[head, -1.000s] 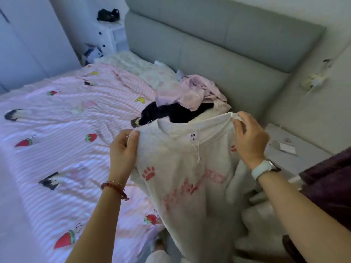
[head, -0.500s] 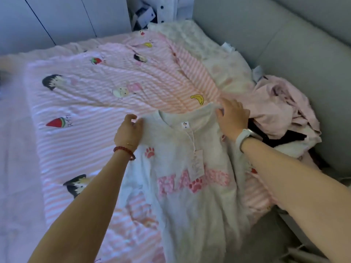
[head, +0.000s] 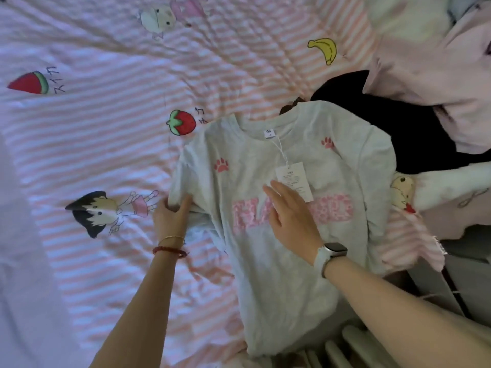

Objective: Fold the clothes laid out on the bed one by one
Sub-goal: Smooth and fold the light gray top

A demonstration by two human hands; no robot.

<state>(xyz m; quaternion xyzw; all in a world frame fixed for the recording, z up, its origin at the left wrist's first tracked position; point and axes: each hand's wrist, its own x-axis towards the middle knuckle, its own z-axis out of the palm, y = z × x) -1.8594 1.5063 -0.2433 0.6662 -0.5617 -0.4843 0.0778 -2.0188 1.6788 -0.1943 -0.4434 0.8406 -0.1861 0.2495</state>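
A pale grey T-shirt (head: 279, 282) with pink letters and paw prints lies face up on the pink striped bedspread (head: 106, 144), its hem hanging over the bed's near edge. A paper tag (head: 293, 179) on a string lies on its chest. My left hand (head: 171, 216) grips the shirt's left sleeve at the sleeve's edge. My right hand (head: 291, 216) lies flat with straight fingers on the pink lettering, just below the tag.
A heap of unfolded clothes sits at the right: a black garment (head: 414, 134), a pink garment (head: 435, 62) and a white one with a cartoon print (head: 435, 189). White ribbed bars (head: 353, 349) show below the bed's edge.
The shirt went from hanging in the air by its shoulders to lying flat on the bed. My left hand moved down to the sleeve; my right hand let go and flattened on the chest.
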